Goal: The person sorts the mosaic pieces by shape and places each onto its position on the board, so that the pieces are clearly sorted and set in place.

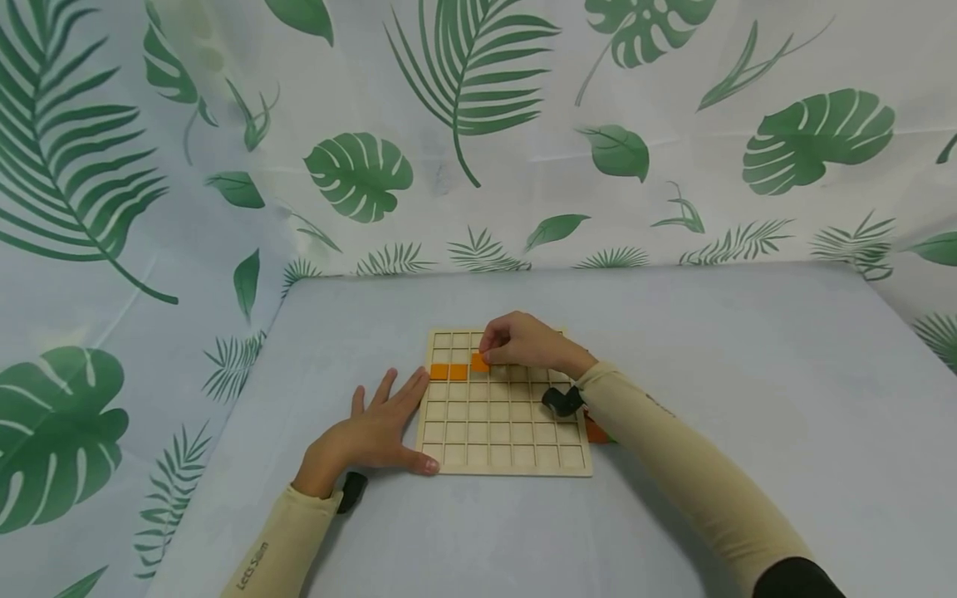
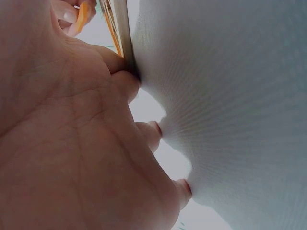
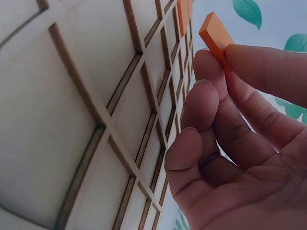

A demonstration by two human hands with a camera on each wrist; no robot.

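Note:
A square wooden grid board (image 1: 478, 432) lies on the table, with orange tiles (image 1: 449, 372) in a row at its left edge. Between thumb and fingertips my right hand (image 1: 527, 342) pinches a flat orange tile (image 3: 218, 38), held just above the board's upper rows. In the right wrist view that tile is tilted, clear of the grid. My left hand (image 1: 381, 432) is spread on the table at the board's left side, fingertips and thumb against its edge. The left wrist view shows its palm (image 2: 72, 129) beside the board's edge (image 2: 122, 28).
Red and green pieces (image 1: 596, 430) lie at the board's right edge, partly hidden under the right forearm. The pale table (image 1: 710, 332) meets a leaf-patterned sheet (image 1: 523, 224) at the back and left. Dark wrist cameras (image 1: 562, 402) sit under both wrists.

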